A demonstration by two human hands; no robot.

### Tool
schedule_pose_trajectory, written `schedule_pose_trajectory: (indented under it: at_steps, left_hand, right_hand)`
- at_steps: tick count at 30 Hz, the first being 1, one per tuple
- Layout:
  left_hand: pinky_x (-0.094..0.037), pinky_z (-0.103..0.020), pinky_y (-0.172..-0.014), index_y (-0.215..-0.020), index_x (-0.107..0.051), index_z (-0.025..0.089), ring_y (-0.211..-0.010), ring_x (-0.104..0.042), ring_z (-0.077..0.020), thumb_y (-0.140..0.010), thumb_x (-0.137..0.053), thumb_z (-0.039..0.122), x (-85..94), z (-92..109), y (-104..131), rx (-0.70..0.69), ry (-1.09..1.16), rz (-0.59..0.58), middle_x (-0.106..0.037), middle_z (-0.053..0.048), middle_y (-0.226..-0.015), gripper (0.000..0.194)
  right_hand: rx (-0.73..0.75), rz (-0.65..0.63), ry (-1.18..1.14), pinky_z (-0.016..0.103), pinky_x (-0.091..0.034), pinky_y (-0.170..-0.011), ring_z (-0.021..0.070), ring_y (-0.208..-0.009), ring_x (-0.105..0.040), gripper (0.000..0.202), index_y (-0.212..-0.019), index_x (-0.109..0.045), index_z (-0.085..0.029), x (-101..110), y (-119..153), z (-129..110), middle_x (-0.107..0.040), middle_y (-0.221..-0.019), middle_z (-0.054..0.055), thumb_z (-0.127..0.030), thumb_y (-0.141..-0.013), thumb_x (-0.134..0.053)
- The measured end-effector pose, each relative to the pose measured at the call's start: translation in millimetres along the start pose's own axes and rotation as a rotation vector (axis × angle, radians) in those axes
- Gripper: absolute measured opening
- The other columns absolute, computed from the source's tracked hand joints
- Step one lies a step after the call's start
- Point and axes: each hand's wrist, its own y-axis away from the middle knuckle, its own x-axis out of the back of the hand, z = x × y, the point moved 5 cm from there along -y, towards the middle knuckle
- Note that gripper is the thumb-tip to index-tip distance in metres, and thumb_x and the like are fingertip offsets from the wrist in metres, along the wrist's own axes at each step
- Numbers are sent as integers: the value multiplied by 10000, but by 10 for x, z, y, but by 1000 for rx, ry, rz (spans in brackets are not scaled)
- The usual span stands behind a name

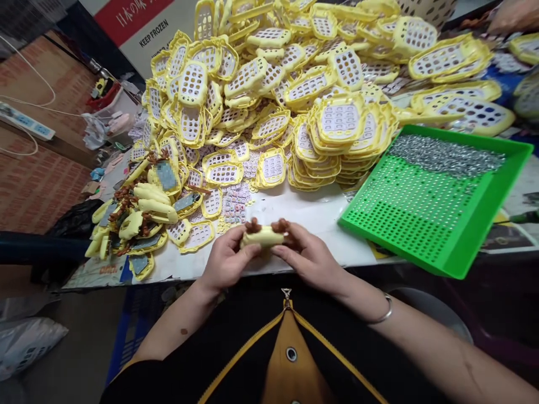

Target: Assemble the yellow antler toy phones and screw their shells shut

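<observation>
Both hands hold one pale yellow plastic piece [264, 237] with brown antler-like bumps on top, just above the table's front edge. My left hand [227, 255] grips its left end, thumb in front and fingers behind. At the other end, my right hand [309, 255] pinches it the same way. Left of my hands lies a heap of assembled yellow pieces [158, 210] with brown parts and grey panels. Beyond them, yellow frames with white perforated panels [272, 168] are piled high. Small printed keys [236, 203] lie scattered on the white table [303, 210].
A green perforated tray [421, 216] with many small metal screws [446, 154] rests at the right, jutting over the table edge. Stacked yellow frames [341, 126] stand behind it. A power strip [26, 120] hangs at far left. At top right, part of another person's hand [516, 17] shows.
</observation>
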Motion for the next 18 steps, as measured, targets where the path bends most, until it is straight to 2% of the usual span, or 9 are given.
schedule_pose_trajectory:
  at_steps: [2, 3, 6, 8, 10, 12, 15, 18]
  left_hand:
    - [-461, -353, -892, -994, -739, 217, -936, -644, -249, -714, -744, 212, -66, 102, 21, -106, -206, -37, -725, -64, -993, 280]
    - [-454, -349, -900, -1024, -732, 231, -955, -639, -248, -723, -720, 175, -119, 153, 34, -173, -290, -72, -723, -59, -1011, 306]
    - [-454, -350, -887, -1108, -698, 246, -964, -635, -247, -754, -648, 126, -273, 226, 61, -304, -457, -154, -718, -67, -1039, 377]
    - [-456, -351, -865, -1096, -700, 229, -941, -638, -253, -751, -642, 126, -315, 229, 50, -342, -524, -114, -719, -80, -1016, 364]
    - [-457, -349, -842, -1066, -707, 211, -913, -638, -257, -745, -649, 137, -330, 219, 26, -371, -579, -68, -719, -91, -983, 335]
    - [-455, -347, -835, -1070, -701, 210, -906, -637, -255, -750, -645, 148, -348, 197, 2, -382, -611, -93, -716, -92, -974, 331]
    - [-448, -355, -860, -1107, -682, 230, -945, -633, -257, -758, -636, 160, -369, 153, -19, -369, -629, -167, -706, -89, -1027, 358]
    - [-450, -360, -849, -1087, -681, 229, -935, -635, -262, -749, -608, 141, -403, 110, -14, -367, -726, -212, -705, -88, -1019, 356]
  right_hand:
    - [40, 82, 1, 350, -542, -811, 195, -939, -640, 532, -1254, -501, -255, 99, 9, -22, -617, -1177, 92, -416, -783, -689]
    - [77, 96, 42, 353, -534, -813, 191, -924, -633, 514, -1226, -524, -259, 131, 11, -53, -627, -1135, 82, -395, -767, -713]
    - [174, 80, 154, 307, -502, -701, 156, -759, -601, 172, -923, -626, -227, 149, 5, -139, -630, -813, 18, -332, -801, -688]
    - [210, 142, 175, 286, -467, -640, 140, -692, -565, 123, -787, -598, -212, 159, -4, -153, -579, -712, -4, -314, -831, -650]
    - [214, 209, 184, 286, -451, -621, 136, -667, -539, 161, -752, -577, -208, 177, -16, -131, -551, -690, -11, -331, -831, -643]
    - [180, 191, 167, 288, -453, -610, 137, -657, -537, 206, -736, -573, -208, 195, -37, -88, -553, -685, -12, -378, -816, -656]
    - [161, 132, 194, 309, -490, -654, 156, -718, -580, 206, -823, -610, -211, 276, -45, -79, -607, -764, 11, -401, -796, -684]
    - [291, 88, 369, 360, -510, -770, 191, -865, -601, 292, -1040, -607, -216, 336, -1, -182, -630, -941, 61, -358, -800, -694]
